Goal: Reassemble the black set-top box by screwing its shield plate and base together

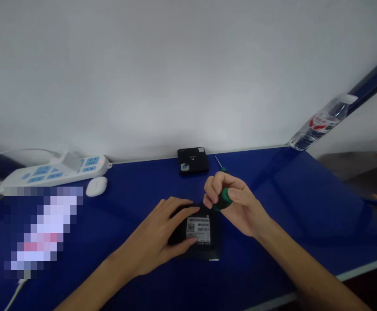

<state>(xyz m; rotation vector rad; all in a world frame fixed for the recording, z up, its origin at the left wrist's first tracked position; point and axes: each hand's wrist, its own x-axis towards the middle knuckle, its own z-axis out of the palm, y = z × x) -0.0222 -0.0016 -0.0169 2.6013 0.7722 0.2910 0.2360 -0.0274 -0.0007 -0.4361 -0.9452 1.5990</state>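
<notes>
A flat black box (pixel 204 254) with a white printed label (pixel 199 230) lies on the blue table. My left hand (pixel 162 233) rests over its left side, fingers spread and stretched out, the thumb touching the label. Just above the box's right side, my right hand (pixel 237 201) is closed around a screwdriver (pixel 225 199). Only its green and black handle shows; the shaft is hidden. Behind my right hand lies a second screwdriver (pixel 220 164) with a thin metal shaft and green handle.
Another black box (pixel 193 161) sits by the wall. At the left are a white power strip (pixel 87 166) with a plugged-in charger (pixel 68 163), a white earbud case (pixel 97 186) and a pixelated object (pixel 47 229). A water bottle (pixel 324 123) leans at the back right.
</notes>
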